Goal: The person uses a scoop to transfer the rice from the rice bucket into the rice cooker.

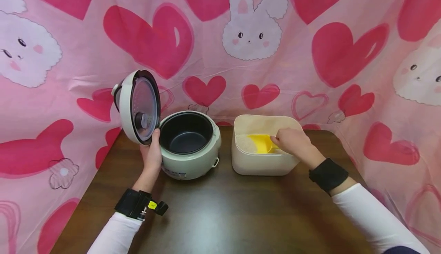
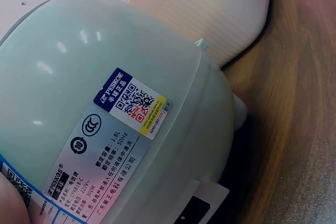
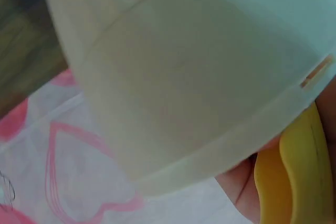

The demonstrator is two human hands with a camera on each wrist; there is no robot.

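My left hand (image 1: pixel 151 155) grips the lower edge of a pale green rice cooker lid (image 1: pixel 127 106), which stands tilted on its side with its clear inner face toward the right. Just right of it sits the rice cooker (image 1: pixel 191 166), uncovered, its dark inner pot (image 1: pixel 187 133) showing no contents. In the left wrist view the cooker's labelled side (image 2: pixel 152 40) fills most of the picture. My right hand (image 1: pixel 293 141) holds a yellow scoop (image 1: pixel 262 143) by its handle, inside a cream bin (image 1: pixel 258 166) of pale rice grains (image 1: pixel 245 143). The right wrist view shows the scoop's handle (image 3: pixel 304 166) beside the bin wall (image 3: pixel 173 82).
Cooker and bin stand side by side toward the back of a dark wooden table (image 1: pixel 213 215), with a gap between them. A pink cloth (image 1: pixel 206 62) printed with hearts and rabbits hangs behind and at both sides.
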